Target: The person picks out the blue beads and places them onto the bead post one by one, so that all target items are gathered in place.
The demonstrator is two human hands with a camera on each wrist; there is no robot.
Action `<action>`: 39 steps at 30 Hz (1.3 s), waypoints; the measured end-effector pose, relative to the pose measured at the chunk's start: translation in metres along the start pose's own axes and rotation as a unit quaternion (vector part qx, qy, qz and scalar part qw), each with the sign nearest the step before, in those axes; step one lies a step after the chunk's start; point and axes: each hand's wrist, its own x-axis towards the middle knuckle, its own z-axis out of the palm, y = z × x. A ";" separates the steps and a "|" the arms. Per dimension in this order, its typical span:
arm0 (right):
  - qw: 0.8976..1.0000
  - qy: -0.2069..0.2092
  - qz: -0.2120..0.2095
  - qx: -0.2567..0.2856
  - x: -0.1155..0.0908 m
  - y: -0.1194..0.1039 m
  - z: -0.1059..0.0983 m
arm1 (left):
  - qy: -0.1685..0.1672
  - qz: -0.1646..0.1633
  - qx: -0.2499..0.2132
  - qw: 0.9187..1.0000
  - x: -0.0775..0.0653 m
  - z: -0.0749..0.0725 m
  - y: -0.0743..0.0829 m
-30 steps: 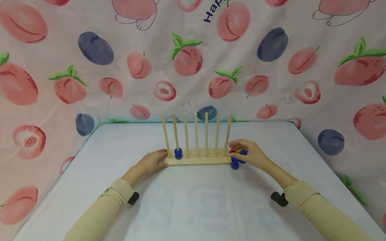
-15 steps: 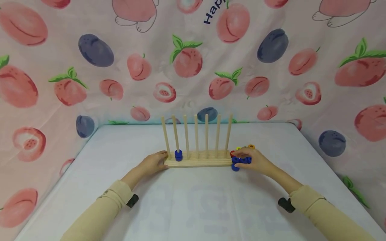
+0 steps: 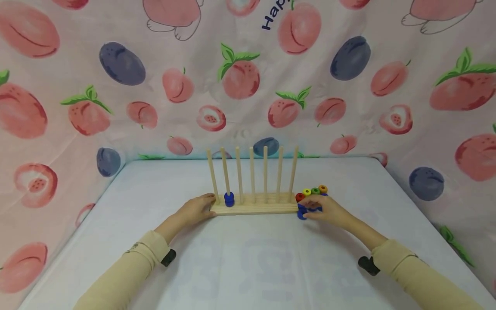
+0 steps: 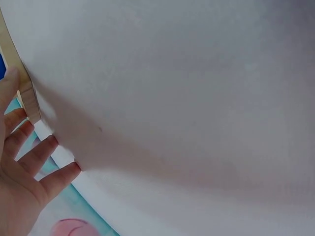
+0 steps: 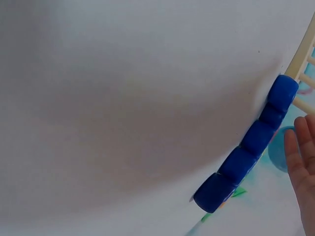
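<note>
A pale wooden rack [image 3: 255, 209] with several upright pegs stands on the white table. Two blue beads [image 3: 229, 199] are stacked on its second peg from the left. My left hand [image 3: 193, 209] holds the rack's left end, thumb at the front edge [image 4: 27, 98] and other fingers spread at the end and behind. At the opposite end, my right hand [image 3: 327, 209] hovers low over a row of blue beads [image 5: 238, 163], partly covering them in the head view. Its thumb tip is right at the frontmost blue bead [image 3: 301, 215]. In the right wrist view its fingers [image 5: 294, 157] are extended, apart from the beads.
Behind the right hand lie a red bead [image 3: 300, 197], a yellow bead [image 3: 307, 192], a green bead [image 3: 315, 191] and an orange bead [image 3: 323, 189]. A fruit-printed cloth [image 3: 240, 116] hangs behind the table. Black wrist devices [image 3: 369, 265] show under both cuffs.
My right hand has shifted slightly right and down, from beside the rack's end to over the blue beads, uncovering the coloured ones behind. My left hand stays at the rack's left end.
</note>
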 end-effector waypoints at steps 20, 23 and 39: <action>0.997 -0.014 0.009 -0.080 0.005 0.003 0.009 | -0.004 0.001 0.013 1.000 0.000 0.003 -0.004; 0.996 -0.019 0.011 -0.088 0.007 0.004 0.010 | -0.004 0.007 0.016 1.000 -0.001 0.004 -0.005; 0.986 -0.040 0.028 -0.160 0.012 -0.004 0.019 | -0.018 -0.010 0.000 1.000 -0.005 0.001 -0.002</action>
